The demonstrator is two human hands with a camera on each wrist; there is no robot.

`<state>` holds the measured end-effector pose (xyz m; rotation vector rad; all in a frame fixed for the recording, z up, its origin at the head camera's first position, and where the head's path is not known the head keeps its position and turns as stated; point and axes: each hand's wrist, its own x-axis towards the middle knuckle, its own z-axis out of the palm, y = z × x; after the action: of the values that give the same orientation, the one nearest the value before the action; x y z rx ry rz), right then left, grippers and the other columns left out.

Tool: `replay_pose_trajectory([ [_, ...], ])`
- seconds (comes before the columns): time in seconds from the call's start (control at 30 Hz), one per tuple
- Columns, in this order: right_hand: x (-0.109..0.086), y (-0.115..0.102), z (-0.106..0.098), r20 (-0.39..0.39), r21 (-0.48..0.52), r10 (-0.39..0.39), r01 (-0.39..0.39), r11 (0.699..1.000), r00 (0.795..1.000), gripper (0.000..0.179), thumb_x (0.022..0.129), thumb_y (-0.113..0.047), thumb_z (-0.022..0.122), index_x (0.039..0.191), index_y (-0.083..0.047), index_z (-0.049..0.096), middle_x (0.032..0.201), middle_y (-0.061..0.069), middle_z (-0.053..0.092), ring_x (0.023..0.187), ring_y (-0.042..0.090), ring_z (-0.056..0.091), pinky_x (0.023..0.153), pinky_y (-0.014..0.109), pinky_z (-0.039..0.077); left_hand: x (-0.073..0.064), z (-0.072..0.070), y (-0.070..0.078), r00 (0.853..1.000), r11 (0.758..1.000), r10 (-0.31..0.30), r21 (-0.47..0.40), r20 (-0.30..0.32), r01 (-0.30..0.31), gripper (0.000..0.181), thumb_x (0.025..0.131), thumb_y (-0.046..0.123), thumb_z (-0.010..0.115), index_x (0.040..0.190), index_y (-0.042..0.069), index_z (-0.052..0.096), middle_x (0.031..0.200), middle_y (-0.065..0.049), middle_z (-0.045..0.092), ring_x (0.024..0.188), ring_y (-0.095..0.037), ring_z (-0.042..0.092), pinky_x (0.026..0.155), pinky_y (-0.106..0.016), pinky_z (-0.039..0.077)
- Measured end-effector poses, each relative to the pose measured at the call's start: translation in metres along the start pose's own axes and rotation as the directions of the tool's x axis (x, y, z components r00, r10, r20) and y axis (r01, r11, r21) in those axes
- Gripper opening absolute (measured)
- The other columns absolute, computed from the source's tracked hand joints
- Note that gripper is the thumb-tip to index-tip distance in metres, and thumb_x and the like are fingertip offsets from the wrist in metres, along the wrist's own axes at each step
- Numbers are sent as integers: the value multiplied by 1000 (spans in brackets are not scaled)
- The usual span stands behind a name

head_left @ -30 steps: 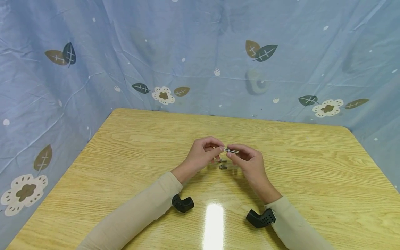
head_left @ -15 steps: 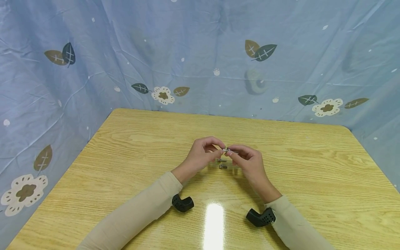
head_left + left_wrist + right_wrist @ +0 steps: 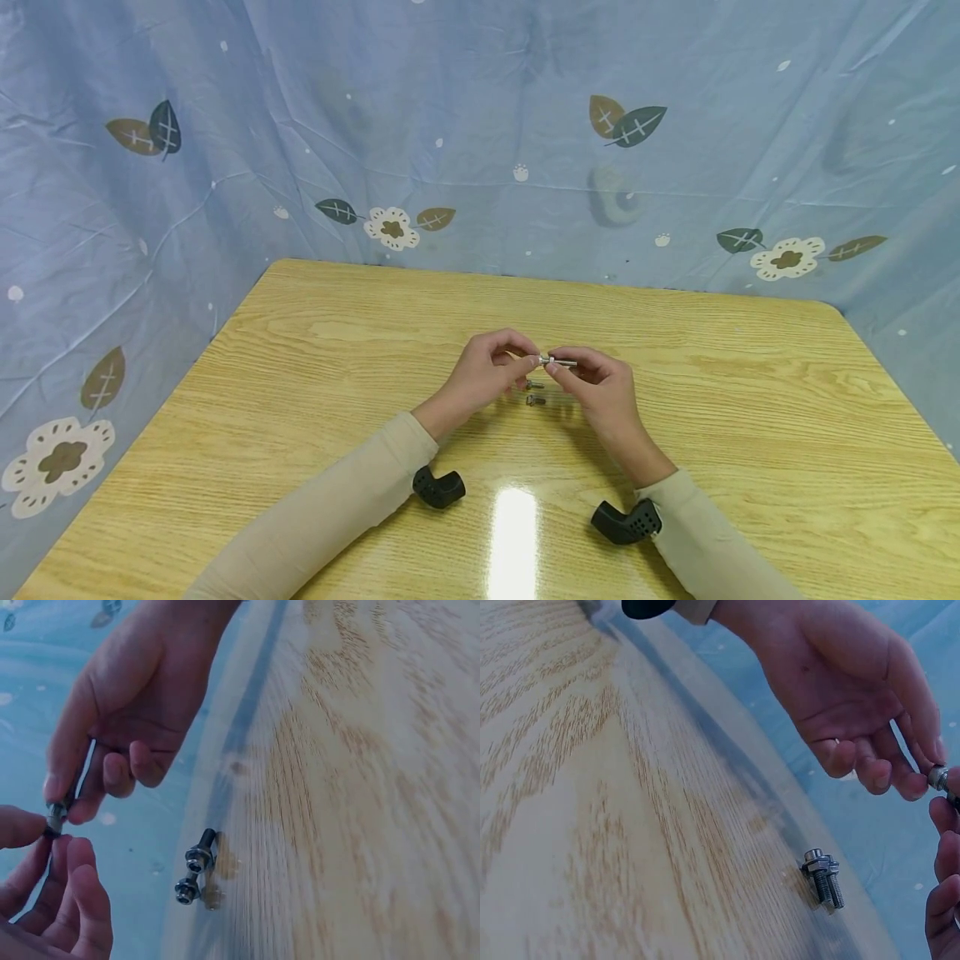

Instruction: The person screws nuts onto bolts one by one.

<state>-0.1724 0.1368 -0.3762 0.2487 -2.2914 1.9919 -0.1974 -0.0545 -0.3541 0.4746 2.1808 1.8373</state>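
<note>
In the head view, my left hand (image 3: 487,367) pinches the left end of a silver bolt (image 3: 564,362) between thumb and forefinger. My right hand (image 3: 598,387) grips the same bolt further along, around a wider ring-like part; a length of shank sticks out to the right beyond it. The left wrist view shows the bolt (image 3: 55,820) bridging both sets of fingertips, its ends mostly covered. Below the hands, two more bolts lie on the table, a farther bolt (image 3: 535,386) and a nearer bolt (image 3: 536,401), heads to the left, with collars or nuts under their heads.
The wooden table (image 3: 337,333) has a glossy top with a bright light reflection near the front. Blue patterned cloth (image 3: 480,133) hangs behind and at the sides. A black wrist mount (image 3: 438,489) sits on the left sleeve, another black mount (image 3: 627,523) on the right.
Both hands stay nearly in place. The right fingers have shifted slightly around the held bolt, and its shank shows more plainly to the right than half a second ago. The two lying bolts have not moved.
</note>
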Motion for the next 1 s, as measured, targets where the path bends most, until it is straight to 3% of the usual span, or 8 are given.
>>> replay_pose_trajectory([
  [0.3, 1, 0, 0, 14, 10, -12, 12, 1000, 1000, 27, 91, -18, 69, 111, 0, 69, 100, -13, 70, 88, 20, 70, 74, 30, 57, 0, -2, -1, 999, 999, 33, -43, 40, -31, 15, 93, 12, 64, 108, 13, 63, 111, -5, 61, 94, -41, 64, 72, -50, 52],
  [0.5, 0, 1, 0, 15, 17, -15, 15, 1000, 1000, 28, 91, -16, 69, 112, 1, 68, 100, -13, 70, 85, 10, 68, 75, 27, 56, 1, -1, -1, 1000, 1000, -9, -24, 19, 9, 24, 98, 23, 59, 116, 7, 62, 105, -11, 63, 88, -44, 63, 70, -49, 53],
  [0.7, 0, 1, 1, 14, 14, -18, 18, 1000, 1000, 27, 91, -16, 69, 112, 1, 68, 100, -13, 69, 84, 6, 67, 73, 25, 55, 1, -1, -1, 999, 999, -33, -23, 20, 33, 21, 99, 25, 58, 110, 9, 65, 106, -23, 65, 87, -44, 63, 70, -48, 52],
  [0.83, 0, 2, 0, 16, 11, -19, 18, 1000, 1000, 27, 91, -17, 69, 112, 0, 68, 100, -13, 70, 84, 10, 68, 74, 27, 56, 1, -1, -1, 1000, 999, -19, -28, 22, 19, 16, 97, 21, 60, 108, 11, 65, 103, -22, 64, 86, -44, 62, 71, -47, 53],
  [1.0, 0, 2, 0, 22, 16, -21, 21, 1000, 1000, 27, 91, -18, 69, 111, -1, 69, 100, -10, 70, 86, 21, 68, 74, 29, 56, -1, -2, 1, 999, 999, 17, -35, 34, -16, 14, 93, 11, 65, 107, 12, 65, 109, -11, 62, 91, -42, 63, 73, -49, 53],
])
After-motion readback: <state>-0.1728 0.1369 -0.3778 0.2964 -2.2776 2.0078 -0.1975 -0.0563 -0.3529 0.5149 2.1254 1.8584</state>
